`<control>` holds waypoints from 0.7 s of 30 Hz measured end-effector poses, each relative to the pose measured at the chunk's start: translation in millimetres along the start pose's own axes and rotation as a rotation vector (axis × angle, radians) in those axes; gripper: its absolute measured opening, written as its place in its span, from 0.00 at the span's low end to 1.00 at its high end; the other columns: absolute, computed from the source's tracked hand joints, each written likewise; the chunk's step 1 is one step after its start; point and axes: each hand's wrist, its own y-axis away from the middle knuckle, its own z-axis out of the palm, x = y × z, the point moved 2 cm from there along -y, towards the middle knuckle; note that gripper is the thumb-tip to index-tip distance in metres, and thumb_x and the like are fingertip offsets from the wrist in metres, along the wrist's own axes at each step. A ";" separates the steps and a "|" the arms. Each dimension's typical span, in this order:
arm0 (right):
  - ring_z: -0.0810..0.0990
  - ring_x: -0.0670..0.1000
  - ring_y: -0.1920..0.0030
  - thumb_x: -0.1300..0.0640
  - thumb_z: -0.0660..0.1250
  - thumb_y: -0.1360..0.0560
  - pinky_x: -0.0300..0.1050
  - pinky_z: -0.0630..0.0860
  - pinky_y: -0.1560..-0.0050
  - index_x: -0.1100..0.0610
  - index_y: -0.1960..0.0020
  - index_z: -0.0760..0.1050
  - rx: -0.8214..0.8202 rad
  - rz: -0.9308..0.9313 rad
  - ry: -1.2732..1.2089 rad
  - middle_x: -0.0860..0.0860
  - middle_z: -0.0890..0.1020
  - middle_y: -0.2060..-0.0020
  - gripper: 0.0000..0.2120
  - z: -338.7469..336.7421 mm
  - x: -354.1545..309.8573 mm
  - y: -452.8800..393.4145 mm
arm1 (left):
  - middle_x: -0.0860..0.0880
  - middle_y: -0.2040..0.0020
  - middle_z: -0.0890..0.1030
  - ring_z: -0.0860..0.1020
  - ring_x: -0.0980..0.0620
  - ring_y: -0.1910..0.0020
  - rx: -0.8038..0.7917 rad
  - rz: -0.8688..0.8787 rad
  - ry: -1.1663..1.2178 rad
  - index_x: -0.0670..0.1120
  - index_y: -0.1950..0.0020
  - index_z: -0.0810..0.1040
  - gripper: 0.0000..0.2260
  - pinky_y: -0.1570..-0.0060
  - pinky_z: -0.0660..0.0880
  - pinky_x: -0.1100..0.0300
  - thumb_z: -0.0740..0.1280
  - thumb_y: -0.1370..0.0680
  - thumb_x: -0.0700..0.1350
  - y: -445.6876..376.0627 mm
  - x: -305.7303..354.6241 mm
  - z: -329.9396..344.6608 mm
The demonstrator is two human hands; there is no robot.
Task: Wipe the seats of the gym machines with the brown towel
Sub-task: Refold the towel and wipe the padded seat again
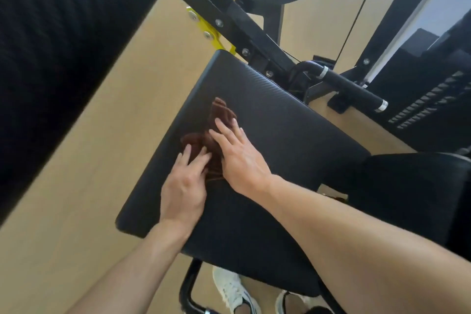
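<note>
A crumpled brown towel (219, 112) lies on the black padded seat (293, 150) of a gym machine, toward the seat's left side. My left hand (184, 186) rests flat with spread fingers on the towel's near left part. My right hand (238, 158) lies palm down over the towel's middle, fingers stretched toward its far end. Both hands press the towel onto the seat; much of the cloth is hidden beneath them.
A black and yellow machine frame (229, 20) rises behind the seat. A black handle bar (354, 89) sticks out at the right, beside a weight stack (430, 102). A large black pad (56, 46) fills the left. White shoes (232, 290) stand on the tan floor (107, 155) below.
</note>
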 end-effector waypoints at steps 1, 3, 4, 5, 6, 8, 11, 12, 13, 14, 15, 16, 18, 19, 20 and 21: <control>0.43 0.56 0.17 0.59 0.62 0.18 0.47 0.40 0.21 0.52 0.19 0.60 -0.018 -0.016 0.017 0.49 0.54 0.17 0.29 6.9 -9.8 17.7 | 0.41 0.26 0.74 0.70 0.39 0.25 -0.028 -0.005 0.014 0.50 0.28 0.76 0.17 0.32 0.73 0.43 0.58 0.16 0.45 24.3 -5.4 -0.8; 0.45 0.57 0.17 0.58 0.64 0.19 0.48 0.37 0.23 0.53 0.20 0.63 -0.073 -0.064 0.070 0.50 0.57 0.18 0.29 24.1 -28.2 49.0 | 0.44 0.26 0.74 0.69 0.43 0.25 -0.056 -0.027 0.072 0.51 0.27 0.75 0.19 0.34 0.76 0.46 0.54 0.15 0.47 69.6 -16.2 -1.9; 0.46 0.58 0.17 0.58 0.66 0.20 0.49 0.36 0.23 0.53 0.20 0.64 -0.107 -0.099 0.096 0.50 0.59 0.18 0.29 33.7 -35.6 62.3 | 0.45 0.25 0.74 0.69 0.45 0.24 -0.055 -0.053 0.102 0.51 0.27 0.75 0.19 0.35 0.78 0.47 0.54 0.15 0.46 90.0 -22.2 -1.4; 0.47 0.58 0.17 0.58 0.66 0.20 0.49 0.35 0.23 0.53 0.20 0.64 -0.144 -0.127 0.110 0.50 0.59 0.18 0.29 44.2 -41.7 75.5 | 0.46 0.26 0.74 0.70 0.46 0.25 -0.043 -0.082 0.127 0.51 0.27 0.75 0.20 0.37 0.79 0.48 0.56 0.17 0.44 109.2 -25.9 -0.8; 0.48 0.58 0.17 0.58 0.65 0.19 0.49 0.36 0.23 0.53 0.20 0.64 -0.177 -0.140 0.125 0.50 0.59 0.18 0.28 54.3 -45.1 87.7 | 0.46 0.26 0.75 0.71 0.46 0.26 -0.031 -0.097 0.148 0.50 0.28 0.76 0.20 0.40 0.80 0.49 0.58 0.19 0.42 125.5 -28.1 1.2; 0.52 0.58 0.18 0.56 0.64 0.19 0.50 0.41 0.21 0.53 0.21 0.65 -0.197 -0.130 0.165 0.50 0.60 0.19 0.27 68.6 -43.9 113.2 | 0.46 0.28 0.77 0.72 0.44 0.27 -0.034 -0.118 0.159 0.50 0.29 0.78 0.20 0.42 0.80 0.50 0.62 0.20 0.39 150.4 -24.3 7.9; 0.57 0.60 0.19 0.56 0.66 0.19 0.50 0.45 0.22 0.52 0.21 0.66 -0.144 0.055 0.218 0.51 0.62 0.19 0.27 66.2 -33.9 166.8 | 0.45 0.30 0.78 0.77 0.42 0.32 -0.163 -0.169 0.181 0.54 0.31 0.79 0.18 0.39 0.77 0.52 0.62 0.18 0.42 169.0 -7.3 30.0; 0.56 0.59 0.18 0.56 0.65 0.18 0.48 0.46 0.22 0.51 0.20 0.63 -0.144 0.155 0.237 0.50 0.59 0.19 0.28 63.1 -28.7 188.7 | 0.46 0.30 0.79 0.78 0.43 0.34 -0.249 -0.157 0.163 0.57 0.31 0.78 0.18 0.39 0.77 0.52 0.60 0.18 0.46 174.1 1.9 38.9; 0.53 0.58 0.18 0.56 0.63 0.17 0.49 0.48 0.21 0.49 0.18 0.60 -0.161 0.275 0.243 0.49 0.56 0.18 0.28 63.3 -21.5 212.5 | 0.48 0.32 0.79 0.80 0.44 0.36 -0.357 -0.117 0.136 0.59 0.31 0.77 0.17 0.39 0.76 0.52 0.59 0.17 0.48 183.4 14.3 48.2; 0.54 0.57 0.18 0.55 0.62 0.16 0.52 0.53 0.20 0.49 0.18 0.58 -0.216 0.454 0.211 0.48 0.55 0.18 0.28 63.7 -15.2 237.1 | 0.50 0.33 0.80 0.80 0.46 0.38 -0.472 -0.081 0.140 0.58 0.30 0.77 0.17 0.40 0.76 0.54 0.59 0.17 0.48 196.0 28.0 57.6; 0.60 0.57 0.20 0.54 0.63 0.17 0.54 0.63 0.23 0.50 0.20 0.62 -0.235 0.678 0.110 0.50 0.61 0.19 0.27 64.1 -9.8 261.9 | 0.51 0.35 0.81 0.80 0.48 0.40 -0.588 -0.092 0.200 0.57 0.31 0.77 0.16 0.42 0.76 0.57 0.59 0.17 0.48 211.6 41.7 65.7; 0.72 0.58 0.28 0.54 0.65 0.20 0.54 0.73 0.32 0.53 0.24 0.69 -0.180 0.919 -0.061 0.54 0.72 0.25 0.25 62.3 -9.7 281.8 | 0.51 0.37 0.81 0.81 0.50 0.41 -0.682 -0.148 0.302 0.55 0.32 0.78 0.15 0.47 0.76 0.61 0.60 0.17 0.48 229.0 52.1 70.7; 0.82 0.57 0.49 0.57 0.66 0.22 0.51 0.80 0.52 0.59 0.34 0.77 -0.048 1.198 -0.381 0.61 0.83 0.43 0.17 57.9 -29.6 313.3 | 0.49 0.41 0.82 0.80 0.51 0.44 -0.762 -0.357 0.561 0.51 0.35 0.80 0.14 0.59 0.75 0.70 0.61 0.17 0.45 266.1 63.0 65.3; 0.82 0.56 0.52 0.61 0.64 0.21 0.51 0.81 0.52 0.58 0.37 0.77 -0.020 1.227 -0.491 0.60 0.83 0.47 0.13 57.4 -42.9 324.5 | 0.48 0.44 0.82 0.81 0.50 0.45 -0.764 -0.457 0.698 0.49 0.38 0.81 0.13 0.63 0.76 0.71 0.61 0.17 0.42 284.5 62.7 58.9; 0.82 0.56 0.52 0.63 0.62 0.20 0.53 0.82 0.48 0.56 0.40 0.78 0.000 1.251 -0.562 0.58 0.83 0.49 0.11 56.9 -59.0 335.1 | 0.46 0.45 0.82 0.81 0.50 0.47 -0.742 -0.554 0.822 0.48 0.41 0.81 0.11 0.65 0.77 0.71 0.61 0.18 0.39 301.7 58.4 49.1; 0.82 0.56 0.51 0.65 0.60 0.20 0.55 0.81 0.44 0.54 0.42 0.78 0.000 1.247 -0.581 0.57 0.83 0.49 0.12 55.1 -78.0 343.3 | 0.46 0.47 0.82 0.81 0.51 0.50 -0.719 -0.649 0.904 0.48 0.45 0.81 0.09 0.68 0.76 0.70 0.63 0.18 0.38 317.8 50.8 36.3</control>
